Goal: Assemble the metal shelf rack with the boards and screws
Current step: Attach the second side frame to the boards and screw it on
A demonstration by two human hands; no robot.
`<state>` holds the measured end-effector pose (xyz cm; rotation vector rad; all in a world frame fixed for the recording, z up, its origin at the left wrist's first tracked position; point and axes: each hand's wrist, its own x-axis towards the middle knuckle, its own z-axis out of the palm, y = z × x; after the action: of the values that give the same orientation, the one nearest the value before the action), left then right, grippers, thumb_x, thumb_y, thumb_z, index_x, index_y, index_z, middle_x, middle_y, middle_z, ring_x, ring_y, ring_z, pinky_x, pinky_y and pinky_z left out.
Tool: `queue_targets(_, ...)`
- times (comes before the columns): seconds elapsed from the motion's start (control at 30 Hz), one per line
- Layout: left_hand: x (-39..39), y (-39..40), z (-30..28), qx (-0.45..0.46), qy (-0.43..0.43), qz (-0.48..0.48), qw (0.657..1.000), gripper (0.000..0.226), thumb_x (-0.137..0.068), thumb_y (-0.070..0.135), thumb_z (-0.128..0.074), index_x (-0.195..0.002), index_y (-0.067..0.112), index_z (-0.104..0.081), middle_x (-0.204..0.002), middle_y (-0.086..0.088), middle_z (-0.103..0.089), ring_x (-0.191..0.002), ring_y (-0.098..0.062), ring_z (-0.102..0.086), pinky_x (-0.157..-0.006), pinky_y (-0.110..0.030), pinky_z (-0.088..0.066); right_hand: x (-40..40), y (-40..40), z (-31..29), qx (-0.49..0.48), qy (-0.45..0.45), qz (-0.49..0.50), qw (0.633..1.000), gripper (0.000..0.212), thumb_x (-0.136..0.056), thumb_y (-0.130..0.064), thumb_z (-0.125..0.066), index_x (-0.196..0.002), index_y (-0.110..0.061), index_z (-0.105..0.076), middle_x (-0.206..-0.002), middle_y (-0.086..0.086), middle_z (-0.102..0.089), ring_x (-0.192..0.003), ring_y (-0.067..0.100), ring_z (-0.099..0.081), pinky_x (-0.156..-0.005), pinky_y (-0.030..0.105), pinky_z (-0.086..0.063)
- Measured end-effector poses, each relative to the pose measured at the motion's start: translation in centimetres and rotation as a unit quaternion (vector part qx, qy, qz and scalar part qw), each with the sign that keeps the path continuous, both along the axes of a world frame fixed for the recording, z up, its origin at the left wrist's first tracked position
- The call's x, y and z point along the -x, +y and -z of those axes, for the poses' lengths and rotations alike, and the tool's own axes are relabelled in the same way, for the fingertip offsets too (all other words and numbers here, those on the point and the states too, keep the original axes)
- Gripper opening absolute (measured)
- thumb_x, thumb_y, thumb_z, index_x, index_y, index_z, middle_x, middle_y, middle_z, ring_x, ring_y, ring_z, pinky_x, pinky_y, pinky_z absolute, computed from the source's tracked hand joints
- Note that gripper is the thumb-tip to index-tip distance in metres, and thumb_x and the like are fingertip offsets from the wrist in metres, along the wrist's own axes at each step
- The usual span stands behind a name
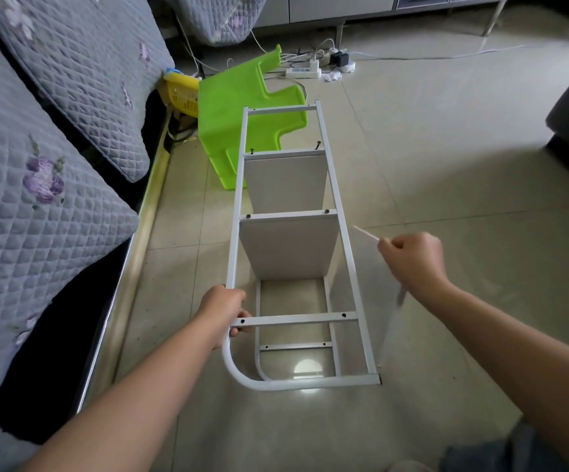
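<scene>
White metal rack frame (346,253) lies on its side on the tiled floor (446,165), two boards (289,248) already screwed between its side frames, the far end just before a green stool (228,107). Left hand (223,310) curls round the frame's near crossbar joint, steadying it. Right hand (412,258), beside the frame, pinches a blurred third board (390,321) on edge. Next, I judge, that board slots against the empty crossbar, holes aligned for screws
</scene>
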<state>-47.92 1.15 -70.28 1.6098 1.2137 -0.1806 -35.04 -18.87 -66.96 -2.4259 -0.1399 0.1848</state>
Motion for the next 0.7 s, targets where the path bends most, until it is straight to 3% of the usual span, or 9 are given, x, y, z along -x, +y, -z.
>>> queue_targets(0.13,0.0,0.0,-0.2,-0.027,0.026,0.021,0.999,0.014,-0.092,0.006,-0.039,-0.106,0.005,-0.036,-0.057,-0.012,-0.052,-0.044,-0.021,-0.045,-0.036,-0.016,-0.027,-0.5,-1.3,-2.1,0.163,-0.094,-0.098,0.977,0.041,-0.086,-0.017,-0.048,-0.049,-0.004,-0.038,-0.045,0.008,-0.028,-0.052,0.025,-0.034,-0.047,0.027,-0.023)
queue_targets(0.23,-0.2,0.4,-0.5,-0.148,0.05,0.112,0.981,0.019,-0.087,0.005,-0.043,-0.105,0.002,-0.043,-0.077,-0.013,-0.061,-0.052,-0.02,-0.055,-0.05,-0.026,-0.044,-2.3,-2.9,-3.7,0.208,-0.104,-0.077,0.97,0.042,-0.083,-0.016,-0.049,-0.044,-0.005,-0.036,-0.048,0.008,-0.031,-0.062,0.029,-0.043,-0.053,0.026,-0.027)
queue_targets(0.33,-1.3,0.4,-1.2,-0.258,0.044,0.176,0.949,0.032,-0.087,0.008,-0.05,-0.115,0.001,-0.037,-0.1,-0.021,-0.059,-0.084,-0.035,-0.062,-0.073,-0.036,-0.049,-3.7,-3.9,-4.1,0.296,-0.088,-0.082,0.948,0.029,-0.083,-0.012,-0.048,-0.055,-0.006,-0.048,-0.055,0.007,-0.041,-0.064,0.028,-0.046,-0.052,0.024,-0.033)
queue_targets(0.43,-3.7,0.3,-1.6,-0.32,0.05,0.233,0.917,0.06,-0.088,0.014,-0.054,-0.137,0.003,-0.02,-0.125,-0.024,-0.045,-0.112,-0.039,-0.049,-0.083,-0.038,-0.041,-3.6,-3.8,-2.8,0.424,-0.077,-0.17,0.886,0.021,-0.086,-0.007,-0.044,-0.078,-0.008,-0.063,-0.081,0.009,-0.06,-0.077,0.027,-0.057,-0.06,0.026,-0.04)
queue_targets(0.5,-5.5,0.4,-1.7,-0.325,0.062,0.249,0.91,0.068,-0.09,0.016,-0.05,-0.144,0.007,-0.01,-0.134,-0.023,-0.034,-0.119,-0.038,-0.042,-0.092,-0.039,-0.039,-3.4,-3.8,-0.2,0.481,-0.061,-0.22,0.847,0.025,-0.087,-0.006,-0.043,-0.098,-0.01,-0.066,-0.1,0.006,-0.065,-0.093,0.025,-0.063,-0.067,0.027,-0.045)
queue_targets(0.57,-7.1,0.9,-1.7,-0.317,0.062,0.23,0.918,0.062,-0.092,0.017,-0.043,-0.144,0.005,-0.013,-0.137,-0.024,-0.032,-0.122,-0.039,-0.039,-0.096,-0.04,-0.036,-3.6,-4.0,2.7,0.517,-0.024,-0.25,0.818,0.028,-0.088,-0.005,-0.044,-0.105,-0.012,-0.064,-0.106,0.002,-0.064,-0.098,0.021,-0.063,-0.071,0.024,-0.046)
queue_targets(0.7,-9.4,2.2,-1.7,-0.267,0.022,0.145,0.952,0.049,-0.098,0.022,-0.034,-0.139,-0.003,-0.023,-0.138,-0.024,-0.038,-0.117,-0.04,-0.046,-0.086,-0.043,-0.048,-3.9,-3.9,7.4,0.484,0.088,-0.286,0.822,0.028,-0.09,-0.007,-0.041,-0.11,-0.008,-0.06,-0.108,0.005,-0.06,-0.1,0.021,-0.06,-0.081,0.026,-0.048)
